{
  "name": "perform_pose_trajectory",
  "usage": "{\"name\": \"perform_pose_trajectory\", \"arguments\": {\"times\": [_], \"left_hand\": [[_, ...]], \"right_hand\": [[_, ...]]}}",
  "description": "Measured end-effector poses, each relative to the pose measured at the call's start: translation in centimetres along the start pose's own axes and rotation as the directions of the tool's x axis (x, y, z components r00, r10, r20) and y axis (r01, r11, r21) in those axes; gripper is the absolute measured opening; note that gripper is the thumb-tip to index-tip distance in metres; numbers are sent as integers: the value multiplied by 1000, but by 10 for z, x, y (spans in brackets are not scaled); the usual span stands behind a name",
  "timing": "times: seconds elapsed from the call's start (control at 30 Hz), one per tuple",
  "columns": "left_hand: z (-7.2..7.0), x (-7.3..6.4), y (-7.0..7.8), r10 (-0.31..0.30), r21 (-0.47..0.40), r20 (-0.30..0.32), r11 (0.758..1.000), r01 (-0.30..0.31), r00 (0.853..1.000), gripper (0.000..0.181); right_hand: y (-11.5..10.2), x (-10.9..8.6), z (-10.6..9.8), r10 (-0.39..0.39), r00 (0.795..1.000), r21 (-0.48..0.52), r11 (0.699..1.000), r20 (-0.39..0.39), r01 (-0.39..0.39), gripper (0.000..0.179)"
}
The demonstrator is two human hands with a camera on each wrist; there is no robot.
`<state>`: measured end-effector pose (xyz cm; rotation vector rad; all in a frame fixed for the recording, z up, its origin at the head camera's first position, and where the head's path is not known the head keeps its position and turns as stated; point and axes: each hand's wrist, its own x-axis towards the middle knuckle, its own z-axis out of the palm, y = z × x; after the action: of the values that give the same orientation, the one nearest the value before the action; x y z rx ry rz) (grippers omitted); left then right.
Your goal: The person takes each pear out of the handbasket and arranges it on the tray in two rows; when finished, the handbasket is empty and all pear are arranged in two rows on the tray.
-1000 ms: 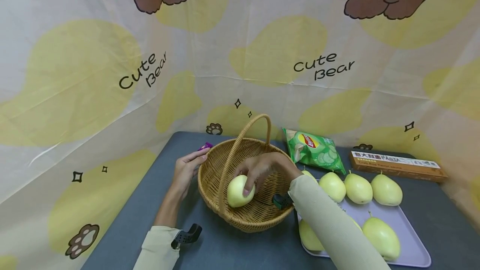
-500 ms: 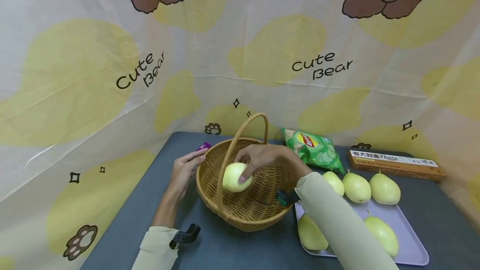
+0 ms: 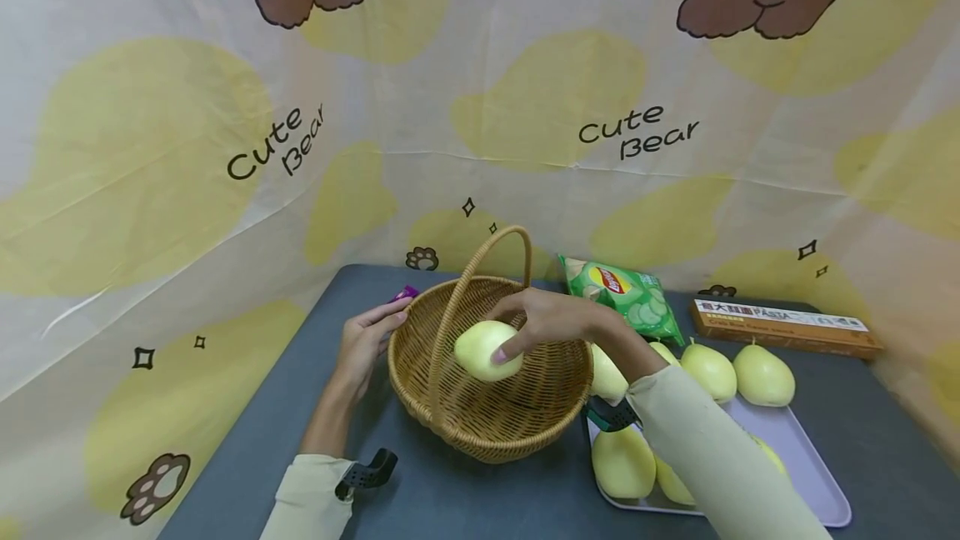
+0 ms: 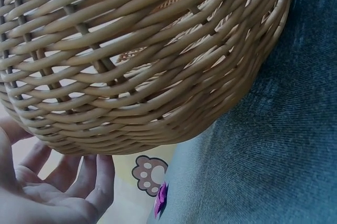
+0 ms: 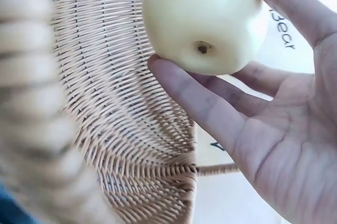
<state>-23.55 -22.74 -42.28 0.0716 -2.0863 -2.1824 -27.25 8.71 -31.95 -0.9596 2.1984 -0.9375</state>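
Note:
My right hand (image 3: 536, 319) holds a pale yellow-green pear (image 3: 486, 351) above the inside of a woven wicker basket (image 3: 495, 432). In the right wrist view the thumb and fingertips (image 5: 163, 68) lie round the pear (image 5: 205, 18), whose dark end faces the camera. My left hand (image 3: 363, 352) rests its fingertips against the basket's left rim. From the left wrist view, those fingers (image 4: 105, 174) extend loosely along the outer weave of the basket (image 4: 131, 76). The basket's arched handle (image 3: 442, 340) stands upright, to the left of the held pear.
A lilac tray (image 3: 817, 473) with several pears (image 3: 765, 375) lies at right, partly under the right sleeve. Behind it are a green chip bag (image 3: 622, 294) and a long brown pasta box (image 3: 780, 327). A purple wrapper (image 3: 407, 292) lies behind the left hand.
The right hand has lifted the pear from low in the basket and drawn it back rightward, still over the basket. The left hand stays at the rim.

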Motion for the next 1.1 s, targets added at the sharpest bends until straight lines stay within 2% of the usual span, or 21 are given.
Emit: {"name": "perform_pose_trajectory", "arguments": {"times": [0.13,0.3,0.4,0.57,0.7,0.87,1.1], "left_hand": [[-1,-1,0,-1,-4,1,1000,1,1000,41],[-1,-1,0,-6,-6,0,1000,6,1000,41],[-1,-2,0,-6,2,5,1000,6,1000,41],[0,-2,-1,-4,8,5,1000,4,1000,41],[-1,-2,-1,-4,12,7,1000,4,1000,42],[-1,-1,-2,-7,3,6,1000,7,1000,42],[0,-1,-1,-4,8,9,1000,4,1000,42]], "right_hand": [[1,-19,0,23,996,-8,1000,-92,-24,57],[4,-40,1,58,986,16,998,-156,-56,61],[10,-51,3,53,983,36,998,-176,-48,62],[19,-71,6,10,976,86,996,-218,9,64],[25,-88,9,2,960,87,996,-279,23,58],[33,-111,12,59,938,74,997,-342,-35,58],[48,-147,15,108,907,99,992,-408,-73,51]]}}
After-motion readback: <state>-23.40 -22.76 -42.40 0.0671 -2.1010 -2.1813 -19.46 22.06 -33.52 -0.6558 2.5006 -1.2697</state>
